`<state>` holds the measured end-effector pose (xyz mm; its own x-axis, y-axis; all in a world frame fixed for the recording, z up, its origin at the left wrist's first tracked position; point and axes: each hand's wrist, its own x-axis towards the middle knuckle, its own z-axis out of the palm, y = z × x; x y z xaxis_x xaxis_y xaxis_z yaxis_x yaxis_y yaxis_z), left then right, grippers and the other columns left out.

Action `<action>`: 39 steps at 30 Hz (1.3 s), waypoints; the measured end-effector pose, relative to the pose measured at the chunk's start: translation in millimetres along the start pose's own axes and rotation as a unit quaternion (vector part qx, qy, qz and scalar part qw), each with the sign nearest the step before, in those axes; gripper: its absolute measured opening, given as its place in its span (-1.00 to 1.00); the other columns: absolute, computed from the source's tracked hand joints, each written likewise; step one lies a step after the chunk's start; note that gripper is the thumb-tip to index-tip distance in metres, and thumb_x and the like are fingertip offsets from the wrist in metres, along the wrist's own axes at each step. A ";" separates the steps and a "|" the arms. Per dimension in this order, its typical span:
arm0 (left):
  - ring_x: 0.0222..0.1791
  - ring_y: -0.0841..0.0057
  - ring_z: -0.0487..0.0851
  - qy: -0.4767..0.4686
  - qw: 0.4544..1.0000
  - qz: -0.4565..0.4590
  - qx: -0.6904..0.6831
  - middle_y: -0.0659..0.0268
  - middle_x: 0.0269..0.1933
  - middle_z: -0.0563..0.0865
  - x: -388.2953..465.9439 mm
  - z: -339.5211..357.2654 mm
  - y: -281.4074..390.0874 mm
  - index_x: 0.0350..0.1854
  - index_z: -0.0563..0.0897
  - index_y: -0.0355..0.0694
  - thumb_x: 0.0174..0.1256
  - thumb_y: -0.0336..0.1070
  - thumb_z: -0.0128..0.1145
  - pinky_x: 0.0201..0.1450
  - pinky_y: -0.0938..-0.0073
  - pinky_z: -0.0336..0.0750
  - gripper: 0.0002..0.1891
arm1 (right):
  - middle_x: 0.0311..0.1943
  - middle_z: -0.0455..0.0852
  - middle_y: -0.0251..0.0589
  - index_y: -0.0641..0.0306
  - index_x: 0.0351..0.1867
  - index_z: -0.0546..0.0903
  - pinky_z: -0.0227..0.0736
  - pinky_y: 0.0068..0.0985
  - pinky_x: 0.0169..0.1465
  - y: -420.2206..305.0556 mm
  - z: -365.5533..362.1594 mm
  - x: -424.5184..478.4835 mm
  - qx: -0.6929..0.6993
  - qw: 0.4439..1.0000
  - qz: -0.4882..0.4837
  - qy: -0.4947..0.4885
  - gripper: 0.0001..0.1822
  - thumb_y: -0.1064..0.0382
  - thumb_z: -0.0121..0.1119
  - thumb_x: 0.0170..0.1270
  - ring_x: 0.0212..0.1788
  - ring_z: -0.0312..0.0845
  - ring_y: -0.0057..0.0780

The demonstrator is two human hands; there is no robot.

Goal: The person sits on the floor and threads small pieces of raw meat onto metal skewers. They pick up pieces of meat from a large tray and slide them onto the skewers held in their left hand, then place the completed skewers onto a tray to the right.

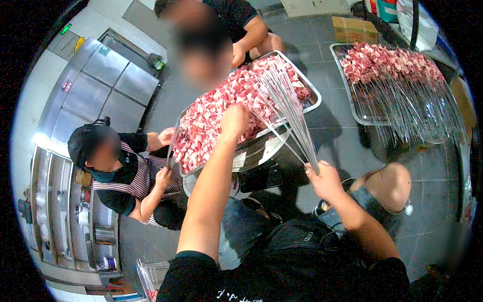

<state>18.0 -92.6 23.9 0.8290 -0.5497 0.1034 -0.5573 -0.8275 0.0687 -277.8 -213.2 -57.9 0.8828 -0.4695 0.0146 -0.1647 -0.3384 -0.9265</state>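
Note:
A large metal tray (313, 99) heaped with cut raw meat pieces (211, 120) lies before me. My left hand (236, 120) reaches onto the meat near the tray's middle; its fingertips are hidden, so whether it holds a piece cannot be told. My right hand (326, 179) is shut on the lower ends of a fanned bundle of thin metal skewers (290, 113). The bundle's far ends spread over the tray's right part. One skewer slants apart from the others, from my right hand towards the meat beside my left hand.
A second metal tray (354, 109) at the right holds many meat-loaded skewers (407, 102). A co-worker in a striped apron (139, 181) holds skewers at the left; another person (241, 34) sits across the tray. A cardboard box (354, 30) stands on the floor.

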 end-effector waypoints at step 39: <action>-0.21 0.33 0.64 0.062 0.427 -0.077 -0.899 0.18 -0.18 0.60 -11.9 -1.4 -13.3 0.06 0.39 -0.32 0.35 -0.49 -0.14 -0.13 0.34 0.62 -0.74 | -0.38 0.63 0.12 0.31 -0.31 0.58 0.44 -0.11 -0.20 -3.3 -0.9 -2.5 -0.084 0.994 -0.002 0.064 -0.75 0.14 0.11 0.24 -0.29 0.57 0.11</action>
<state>15.5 -74.9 23.2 0.9155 -0.4023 0.0037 0.2753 0.6333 0.7233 -279.9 -211.6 -54.5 0.8218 -0.5647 0.0761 -0.2424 -0.4675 -0.8501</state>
